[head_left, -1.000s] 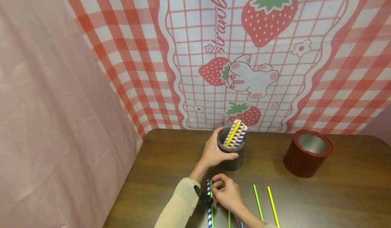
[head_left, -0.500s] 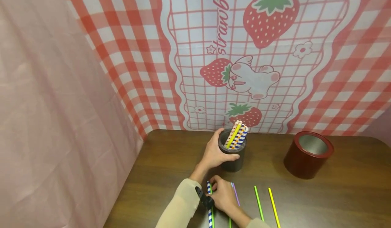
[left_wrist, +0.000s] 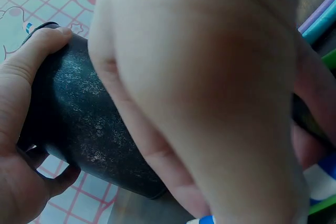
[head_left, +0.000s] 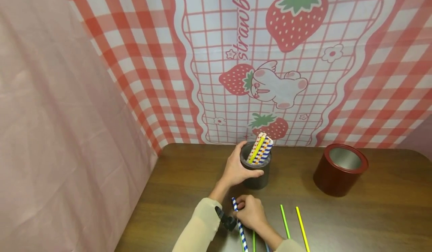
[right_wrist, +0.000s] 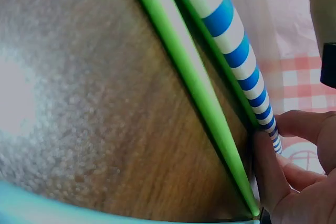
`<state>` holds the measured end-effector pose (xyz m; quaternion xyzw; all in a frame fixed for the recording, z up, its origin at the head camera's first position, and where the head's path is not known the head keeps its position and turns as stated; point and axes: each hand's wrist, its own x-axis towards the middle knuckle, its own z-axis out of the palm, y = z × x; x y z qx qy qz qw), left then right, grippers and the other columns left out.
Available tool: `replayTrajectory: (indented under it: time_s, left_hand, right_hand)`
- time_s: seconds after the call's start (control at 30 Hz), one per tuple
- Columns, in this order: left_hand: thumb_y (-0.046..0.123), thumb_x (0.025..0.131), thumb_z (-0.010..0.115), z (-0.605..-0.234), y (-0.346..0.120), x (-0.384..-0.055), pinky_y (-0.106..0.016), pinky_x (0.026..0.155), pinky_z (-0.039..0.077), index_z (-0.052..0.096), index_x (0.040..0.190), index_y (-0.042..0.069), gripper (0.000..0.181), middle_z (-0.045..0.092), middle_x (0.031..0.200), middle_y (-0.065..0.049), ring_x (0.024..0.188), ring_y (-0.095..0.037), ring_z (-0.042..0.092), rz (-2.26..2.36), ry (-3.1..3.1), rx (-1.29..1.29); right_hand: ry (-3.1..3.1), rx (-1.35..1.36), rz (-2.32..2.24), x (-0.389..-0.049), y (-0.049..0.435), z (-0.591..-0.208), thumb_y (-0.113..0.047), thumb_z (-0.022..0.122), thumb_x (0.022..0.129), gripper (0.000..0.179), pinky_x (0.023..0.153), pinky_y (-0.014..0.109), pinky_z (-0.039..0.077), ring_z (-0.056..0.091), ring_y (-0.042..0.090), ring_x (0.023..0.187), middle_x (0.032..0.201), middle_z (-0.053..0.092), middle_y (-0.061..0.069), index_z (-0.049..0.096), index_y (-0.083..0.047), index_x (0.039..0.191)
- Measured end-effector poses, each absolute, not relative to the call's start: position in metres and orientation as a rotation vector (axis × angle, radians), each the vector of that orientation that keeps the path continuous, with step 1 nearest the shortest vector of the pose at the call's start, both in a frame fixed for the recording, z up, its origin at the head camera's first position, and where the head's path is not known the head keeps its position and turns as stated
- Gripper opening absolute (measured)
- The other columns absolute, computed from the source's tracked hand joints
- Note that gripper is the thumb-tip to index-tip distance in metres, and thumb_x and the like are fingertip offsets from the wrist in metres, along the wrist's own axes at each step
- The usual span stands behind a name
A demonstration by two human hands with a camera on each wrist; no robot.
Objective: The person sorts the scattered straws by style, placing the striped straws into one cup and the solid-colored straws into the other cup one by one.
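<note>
Two bare hands share the brown wood-grain table (head_left: 189,164) in front of me. I have the left hand (head_left: 235,168) curved round a dark grey-black cylindrical container (head_left: 257,180), its grip about as wide as the vessel. The container stands near the table's back edge, a bundle of patterned drinking straws (head_left: 264,151) leaning inside with their tops above the rim. The right hand (head_left: 252,213) is nearly closed, thumb and fingertips pinching a blue-and-white striped straw (head_left: 240,227) near its far end. The right wrist view shows a slim green straw (right_wrist: 219,62) lying just beside it, and a thicker-looking green straw (right_wrist: 199,111) on the side towards the lens. I cannot tell whether the striped straw is off the wood.

That closeness is my main worry: the pinch could drag the slim green neighbour along, or set it rolling. The black strapped device (head_left: 227,219) on the left wrist sits near enough to snag the striped straw if its long end swings across. I would also watch the left grip; should it slacken while a straw presses on the rim, the container could tip and shed its leaning bundle.
</note>
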<state>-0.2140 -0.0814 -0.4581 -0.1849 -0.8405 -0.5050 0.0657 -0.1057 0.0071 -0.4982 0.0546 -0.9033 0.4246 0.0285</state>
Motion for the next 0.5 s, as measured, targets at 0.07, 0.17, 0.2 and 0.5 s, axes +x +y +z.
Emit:
replayTrajectory:
  time_s: [0.07,0.17,0.2,0.5]
  left_hand:
    - [0.033,0.057,0.092,-0.458,-0.081,-0.214,-0.034,0.093,0.046,0.031,0.146,0.029,0.108,0.054,0.13,0.003,0.113,-0.012,0.053,-1.524,-2.541,-0.55]
    - [0.034,0.057,0.092,-0.458,-0.08,-0.214,-0.035,0.093,0.046,0.031,0.146,0.03,0.108,0.054,0.129,0.003,0.113,-0.012,0.053,-1.525,-2.546,-0.54]
    - [0.034,0.057,0.092,-0.458,-0.08,-0.214,-0.034,0.093,0.046,0.031,0.146,0.03,0.108,0.054,0.129,0.003,0.113,-0.012,0.053,-1.526,-2.548,-0.539]
    - [0.032,0.057,0.092,-0.457,-0.079,-0.213,-0.034,0.093,0.045,0.033,0.145,0.026,0.107,0.055,0.127,0.002,0.112,-0.013,0.054,-1.522,-2.534,-0.539]
  right_hand:
    - [-2.782,0.16,1.353,-0.105,0.01,-0.497,-0.006,0.079,0.056,0.024,0.059,0.029,0.046,0.058,0.01,0.063,0.066,0.064,-0.006,0.069,-0.01,0.078]
    - [-2.762,0.126,1.466,-0.104,0.014,-0.494,-0.004,0.078,0.058,0.025,0.055,0.027,0.047,0.058,0.008,0.058,0.066,0.065,-0.005,0.069,-0.008,0.081]
    - [-2.752,0.112,1.51,-0.104,0.015,-0.494,-0.003,0.078,0.059,0.025,0.053,0.026,0.048,0.058,0.008,0.055,0.066,0.065,-0.004,0.069,-0.006,0.082]
    - [-2.63,-0.129,1.913,-0.107,0.034,-0.477,0.002,0.071,0.068,0.028,0.047,0.03,0.053,0.059,0.014,0.05,0.077,0.067,0.005,0.066,0.003,0.096]
